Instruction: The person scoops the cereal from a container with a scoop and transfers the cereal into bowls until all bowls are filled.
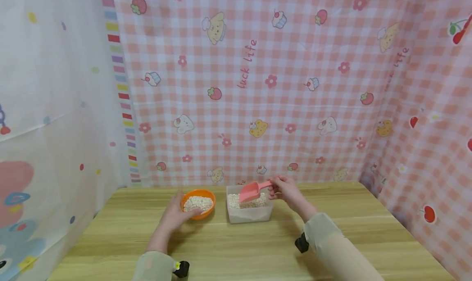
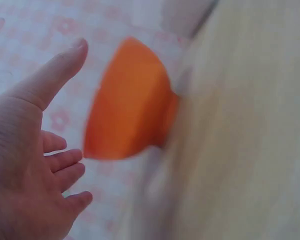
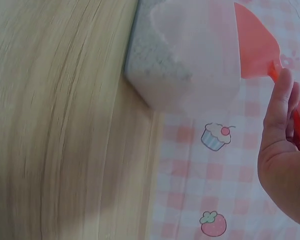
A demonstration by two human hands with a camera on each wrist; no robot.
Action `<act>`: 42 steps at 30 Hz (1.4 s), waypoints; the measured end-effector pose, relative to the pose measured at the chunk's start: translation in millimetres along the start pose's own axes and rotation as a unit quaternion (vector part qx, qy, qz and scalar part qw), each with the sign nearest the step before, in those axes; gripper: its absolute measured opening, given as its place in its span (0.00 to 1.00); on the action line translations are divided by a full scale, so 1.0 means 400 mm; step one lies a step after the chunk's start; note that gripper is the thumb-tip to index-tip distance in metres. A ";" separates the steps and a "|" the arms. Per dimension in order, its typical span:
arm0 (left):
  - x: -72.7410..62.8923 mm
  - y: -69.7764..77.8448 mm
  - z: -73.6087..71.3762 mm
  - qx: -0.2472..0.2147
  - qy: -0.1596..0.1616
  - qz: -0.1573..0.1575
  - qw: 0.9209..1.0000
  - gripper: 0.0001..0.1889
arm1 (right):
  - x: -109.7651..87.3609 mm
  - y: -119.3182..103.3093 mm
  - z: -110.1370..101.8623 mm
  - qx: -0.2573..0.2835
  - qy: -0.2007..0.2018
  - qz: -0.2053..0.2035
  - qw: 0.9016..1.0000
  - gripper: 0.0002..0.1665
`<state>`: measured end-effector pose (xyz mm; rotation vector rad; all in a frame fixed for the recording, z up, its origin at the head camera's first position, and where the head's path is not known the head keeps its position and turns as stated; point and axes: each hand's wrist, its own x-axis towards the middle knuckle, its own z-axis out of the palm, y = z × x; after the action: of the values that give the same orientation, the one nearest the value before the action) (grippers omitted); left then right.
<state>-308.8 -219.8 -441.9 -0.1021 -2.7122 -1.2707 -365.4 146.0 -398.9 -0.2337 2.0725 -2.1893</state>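
Note:
An orange bowl (image 1: 202, 217) heaped with pale flakes (image 1: 198, 204) stands on the table at centre left. My left hand (image 1: 173, 213) is at its left side, fingers spread and thumb stretched out; the left wrist view has the fingertips right at the rim of the bowl (image 2: 130, 100). To the right is a translucent white box (image 1: 250, 216), partly filled with similar pale flakes. My right hand (image 1: 289, 193) grips the handle of a pink scoop (image 1: 250, 192), whose pan is tilted over the box. In the right wrist view the scoop (image 3: 260, 47) shows above the box's rim.
The wood-grain table (image 1: 228, 252) runs up to a pink checked curtain (image 1: 236, 109) close behind the bowl and box. A white patterned curtain (image 1: 66, 109) hangs at left, and more checked cloth on the right. Black wrist cameras sit at both sleeves.

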 end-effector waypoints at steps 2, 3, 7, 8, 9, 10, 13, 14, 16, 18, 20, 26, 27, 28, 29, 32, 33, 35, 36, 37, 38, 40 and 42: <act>0.003 0.022 -0.005 -0.005 0.007 0.009 1.000 0.56 | 0.000 -0.002 -0.008 -0.001 -0.001 0.001 1.000 0.16; 0.004 0.036 -0.006 -0.006 0.011 0.017 1.000 0.55 | -0.001 -0.003 -0.013 0.000 0.000 0.000 1.000 0.16; 0.005 0.093 0.003 -0.013 0.019 0.063 0.998 0.53 | -0.001 -0.006 -0.029 -0.002 0.001 0.001 1.000 0.18; 0.004 0.107 0.008 -0.011 0.019 0.073 0.997 0.52 | -0.001 -0.007 -0.033 -0.004 -0.001 0.001 1.000 0.18; 0.005 0.119 0.015 -0.008 0.017 0.080 0.997 0.51 | -0.001 -0.007 -0.036 -0.005 -0.004 0.001 1.000 0.19; 0.005 0.131 0.021 -0.007 0.014 0.086 0.996 0.51 | -0.001 -0.008 -0.039 -0.007 -0.007 0.002 1.000 0.19; 0.009 0.165 0.048 0.003 -0.002 0.095 0.996 0.50 | -0.004 -0.011 -0.048 -0.017 -0.014 0.002 1.000 0.19; 0.011 0.176 0.057 0.001 -0.010 0.093 0.996 0.50 | -0.005 -0.013 -0.051 -0.019 -0.013 0.003 1.000 0.18; 0.014 0.196 0.078 -0.009 -0.025 0.090 0.996 0.50 | -0.007 -0.015 -0.058 -0.027 -0.015 0.005 0.999 0.18; 0.016 0.210 0.100 -0.019 -0.042 0.080 0.996 0.50 | -0.008 -0.015 -0.065 -0.037 -0.018 0.006 0.999 0.18; 0.018 0.218 0.122 -0.035 -0.058 0.070 0.995 0.50 | -0.009 -0.014 -0.071 -0.048 -0.021 0.008 0.999 0.19; 0.023 0.219 0.183 -0.054 -0.081 0.095 0.991 0.48 | -0.004 -0.003 -0.086 -0.074 -0.028 0.008 0.997 0.21; 0.023 0.218 0.191 -0.053 -0.080 0.097 0.991 0.49 | -0.003 0.000 -0.087 -0.077 -0.028 0.007 0.997 0.20; 0.023 0.215 0.198 -0.051 -0.080 0.094 0.991 0.49 | 0.000 0.004 -0.086 -0.082 -0.028 0.008 0.996 0.20; 0.023 0.212 0.205 -0.052 -0.079 0.087 0.992 0.49 | 0.003 0.008 -0.085 -0.087 -0.028 0.006 0.996 0.19; 0.023 0.205 0.220 -0.038 -0.075 0.052 0.995 0.52 | 0.008 0.014 -0.076 -0.104 -0.028 -0.002 0.994 0.17; 0.023 0.203 0.224 -0.033 -0.075 0.044 0.996 0.53 | 0.009 0.015 -0.073 -0.111 -0.028 -0.006 0.993 0.16; 0.022 0.200 0.229 -0.028 -0.077 0.036 0.996 0.53 | 0.007 0.009 -0.067 -0.122 -0.031 -0.013 0.992 0.15; 0.022 0.198 0.232 -0.023 -0.077 0.035 0.996 0.53 | 0.006 0.006 -0.064 -0.128 -0.029 -0.015 0.991 0.15; 0.021 0.198 0.233 -0.023 -0.077 0.035 0.996 0.53 | 0.007 0.004 -0.062 -0.134 -0.028 -0.018 0.990 0.15; 0.020 0.199 0.234 -0.022 -0.076 0.036 0.996 0.53 | 0.007 0.003 -0.060 -0.140 -0.025 -0.020 0.990 0.15; 0.019 0.200 0.236 -0.017 -0.073 0.040 0.996 0.52 | 0.008 0.001 -0.056 -0.150 -0.019 -0.023 0.988 0.15; 0.019 0.201 0.238 -0.013 -0.070 0.040 0.997 0.52 | 0.012 0.007 -0.052 -0.159 -0.009 -0.026 0.987 0.14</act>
<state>-316.0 -95.2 -439.9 -0.3110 -2.7757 -1.3226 -374.1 165.3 -402.5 -0.3379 2.4233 -1.8625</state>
